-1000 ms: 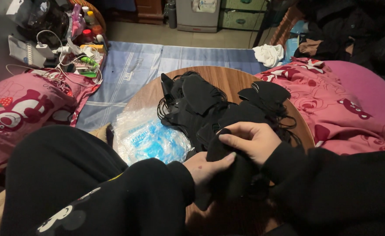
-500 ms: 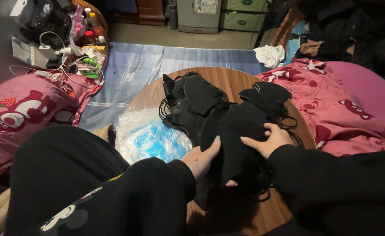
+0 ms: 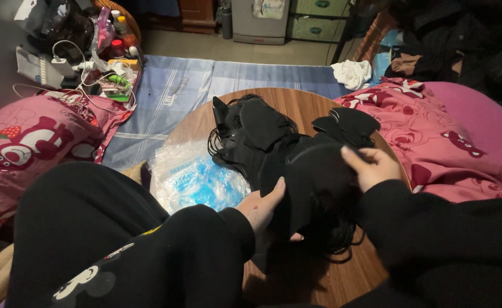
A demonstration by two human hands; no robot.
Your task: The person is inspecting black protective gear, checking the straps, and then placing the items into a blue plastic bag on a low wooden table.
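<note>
Your left hand [image 3: 265, 206] is cupped against the near-left edge of a black face mask [image 3: 313, 177], fingers curled along it and the thumb tucked under. Your right hand [image 3: 372, 167] grips the same mask from the far-right side, fingers laid over its top edge, so both hands hold this 1 mask between them, just above the round wooden table [image 3: 296, 102]. Its black ear loops hang in a tangle below, over the tabletop near you.

Beyond it, a heap of black masks [image 3: 256, 128] lies in the middle of the table, with a smaller stack [image 3: 348, 122] just right of it. A crinkled clear plastic bag with blue inside [image 3: 196, 179] sits at the table's left edge, beside your left sleeve. Pink printed cushions [image 3: 40, 142] flank the table on both sides.
</note>
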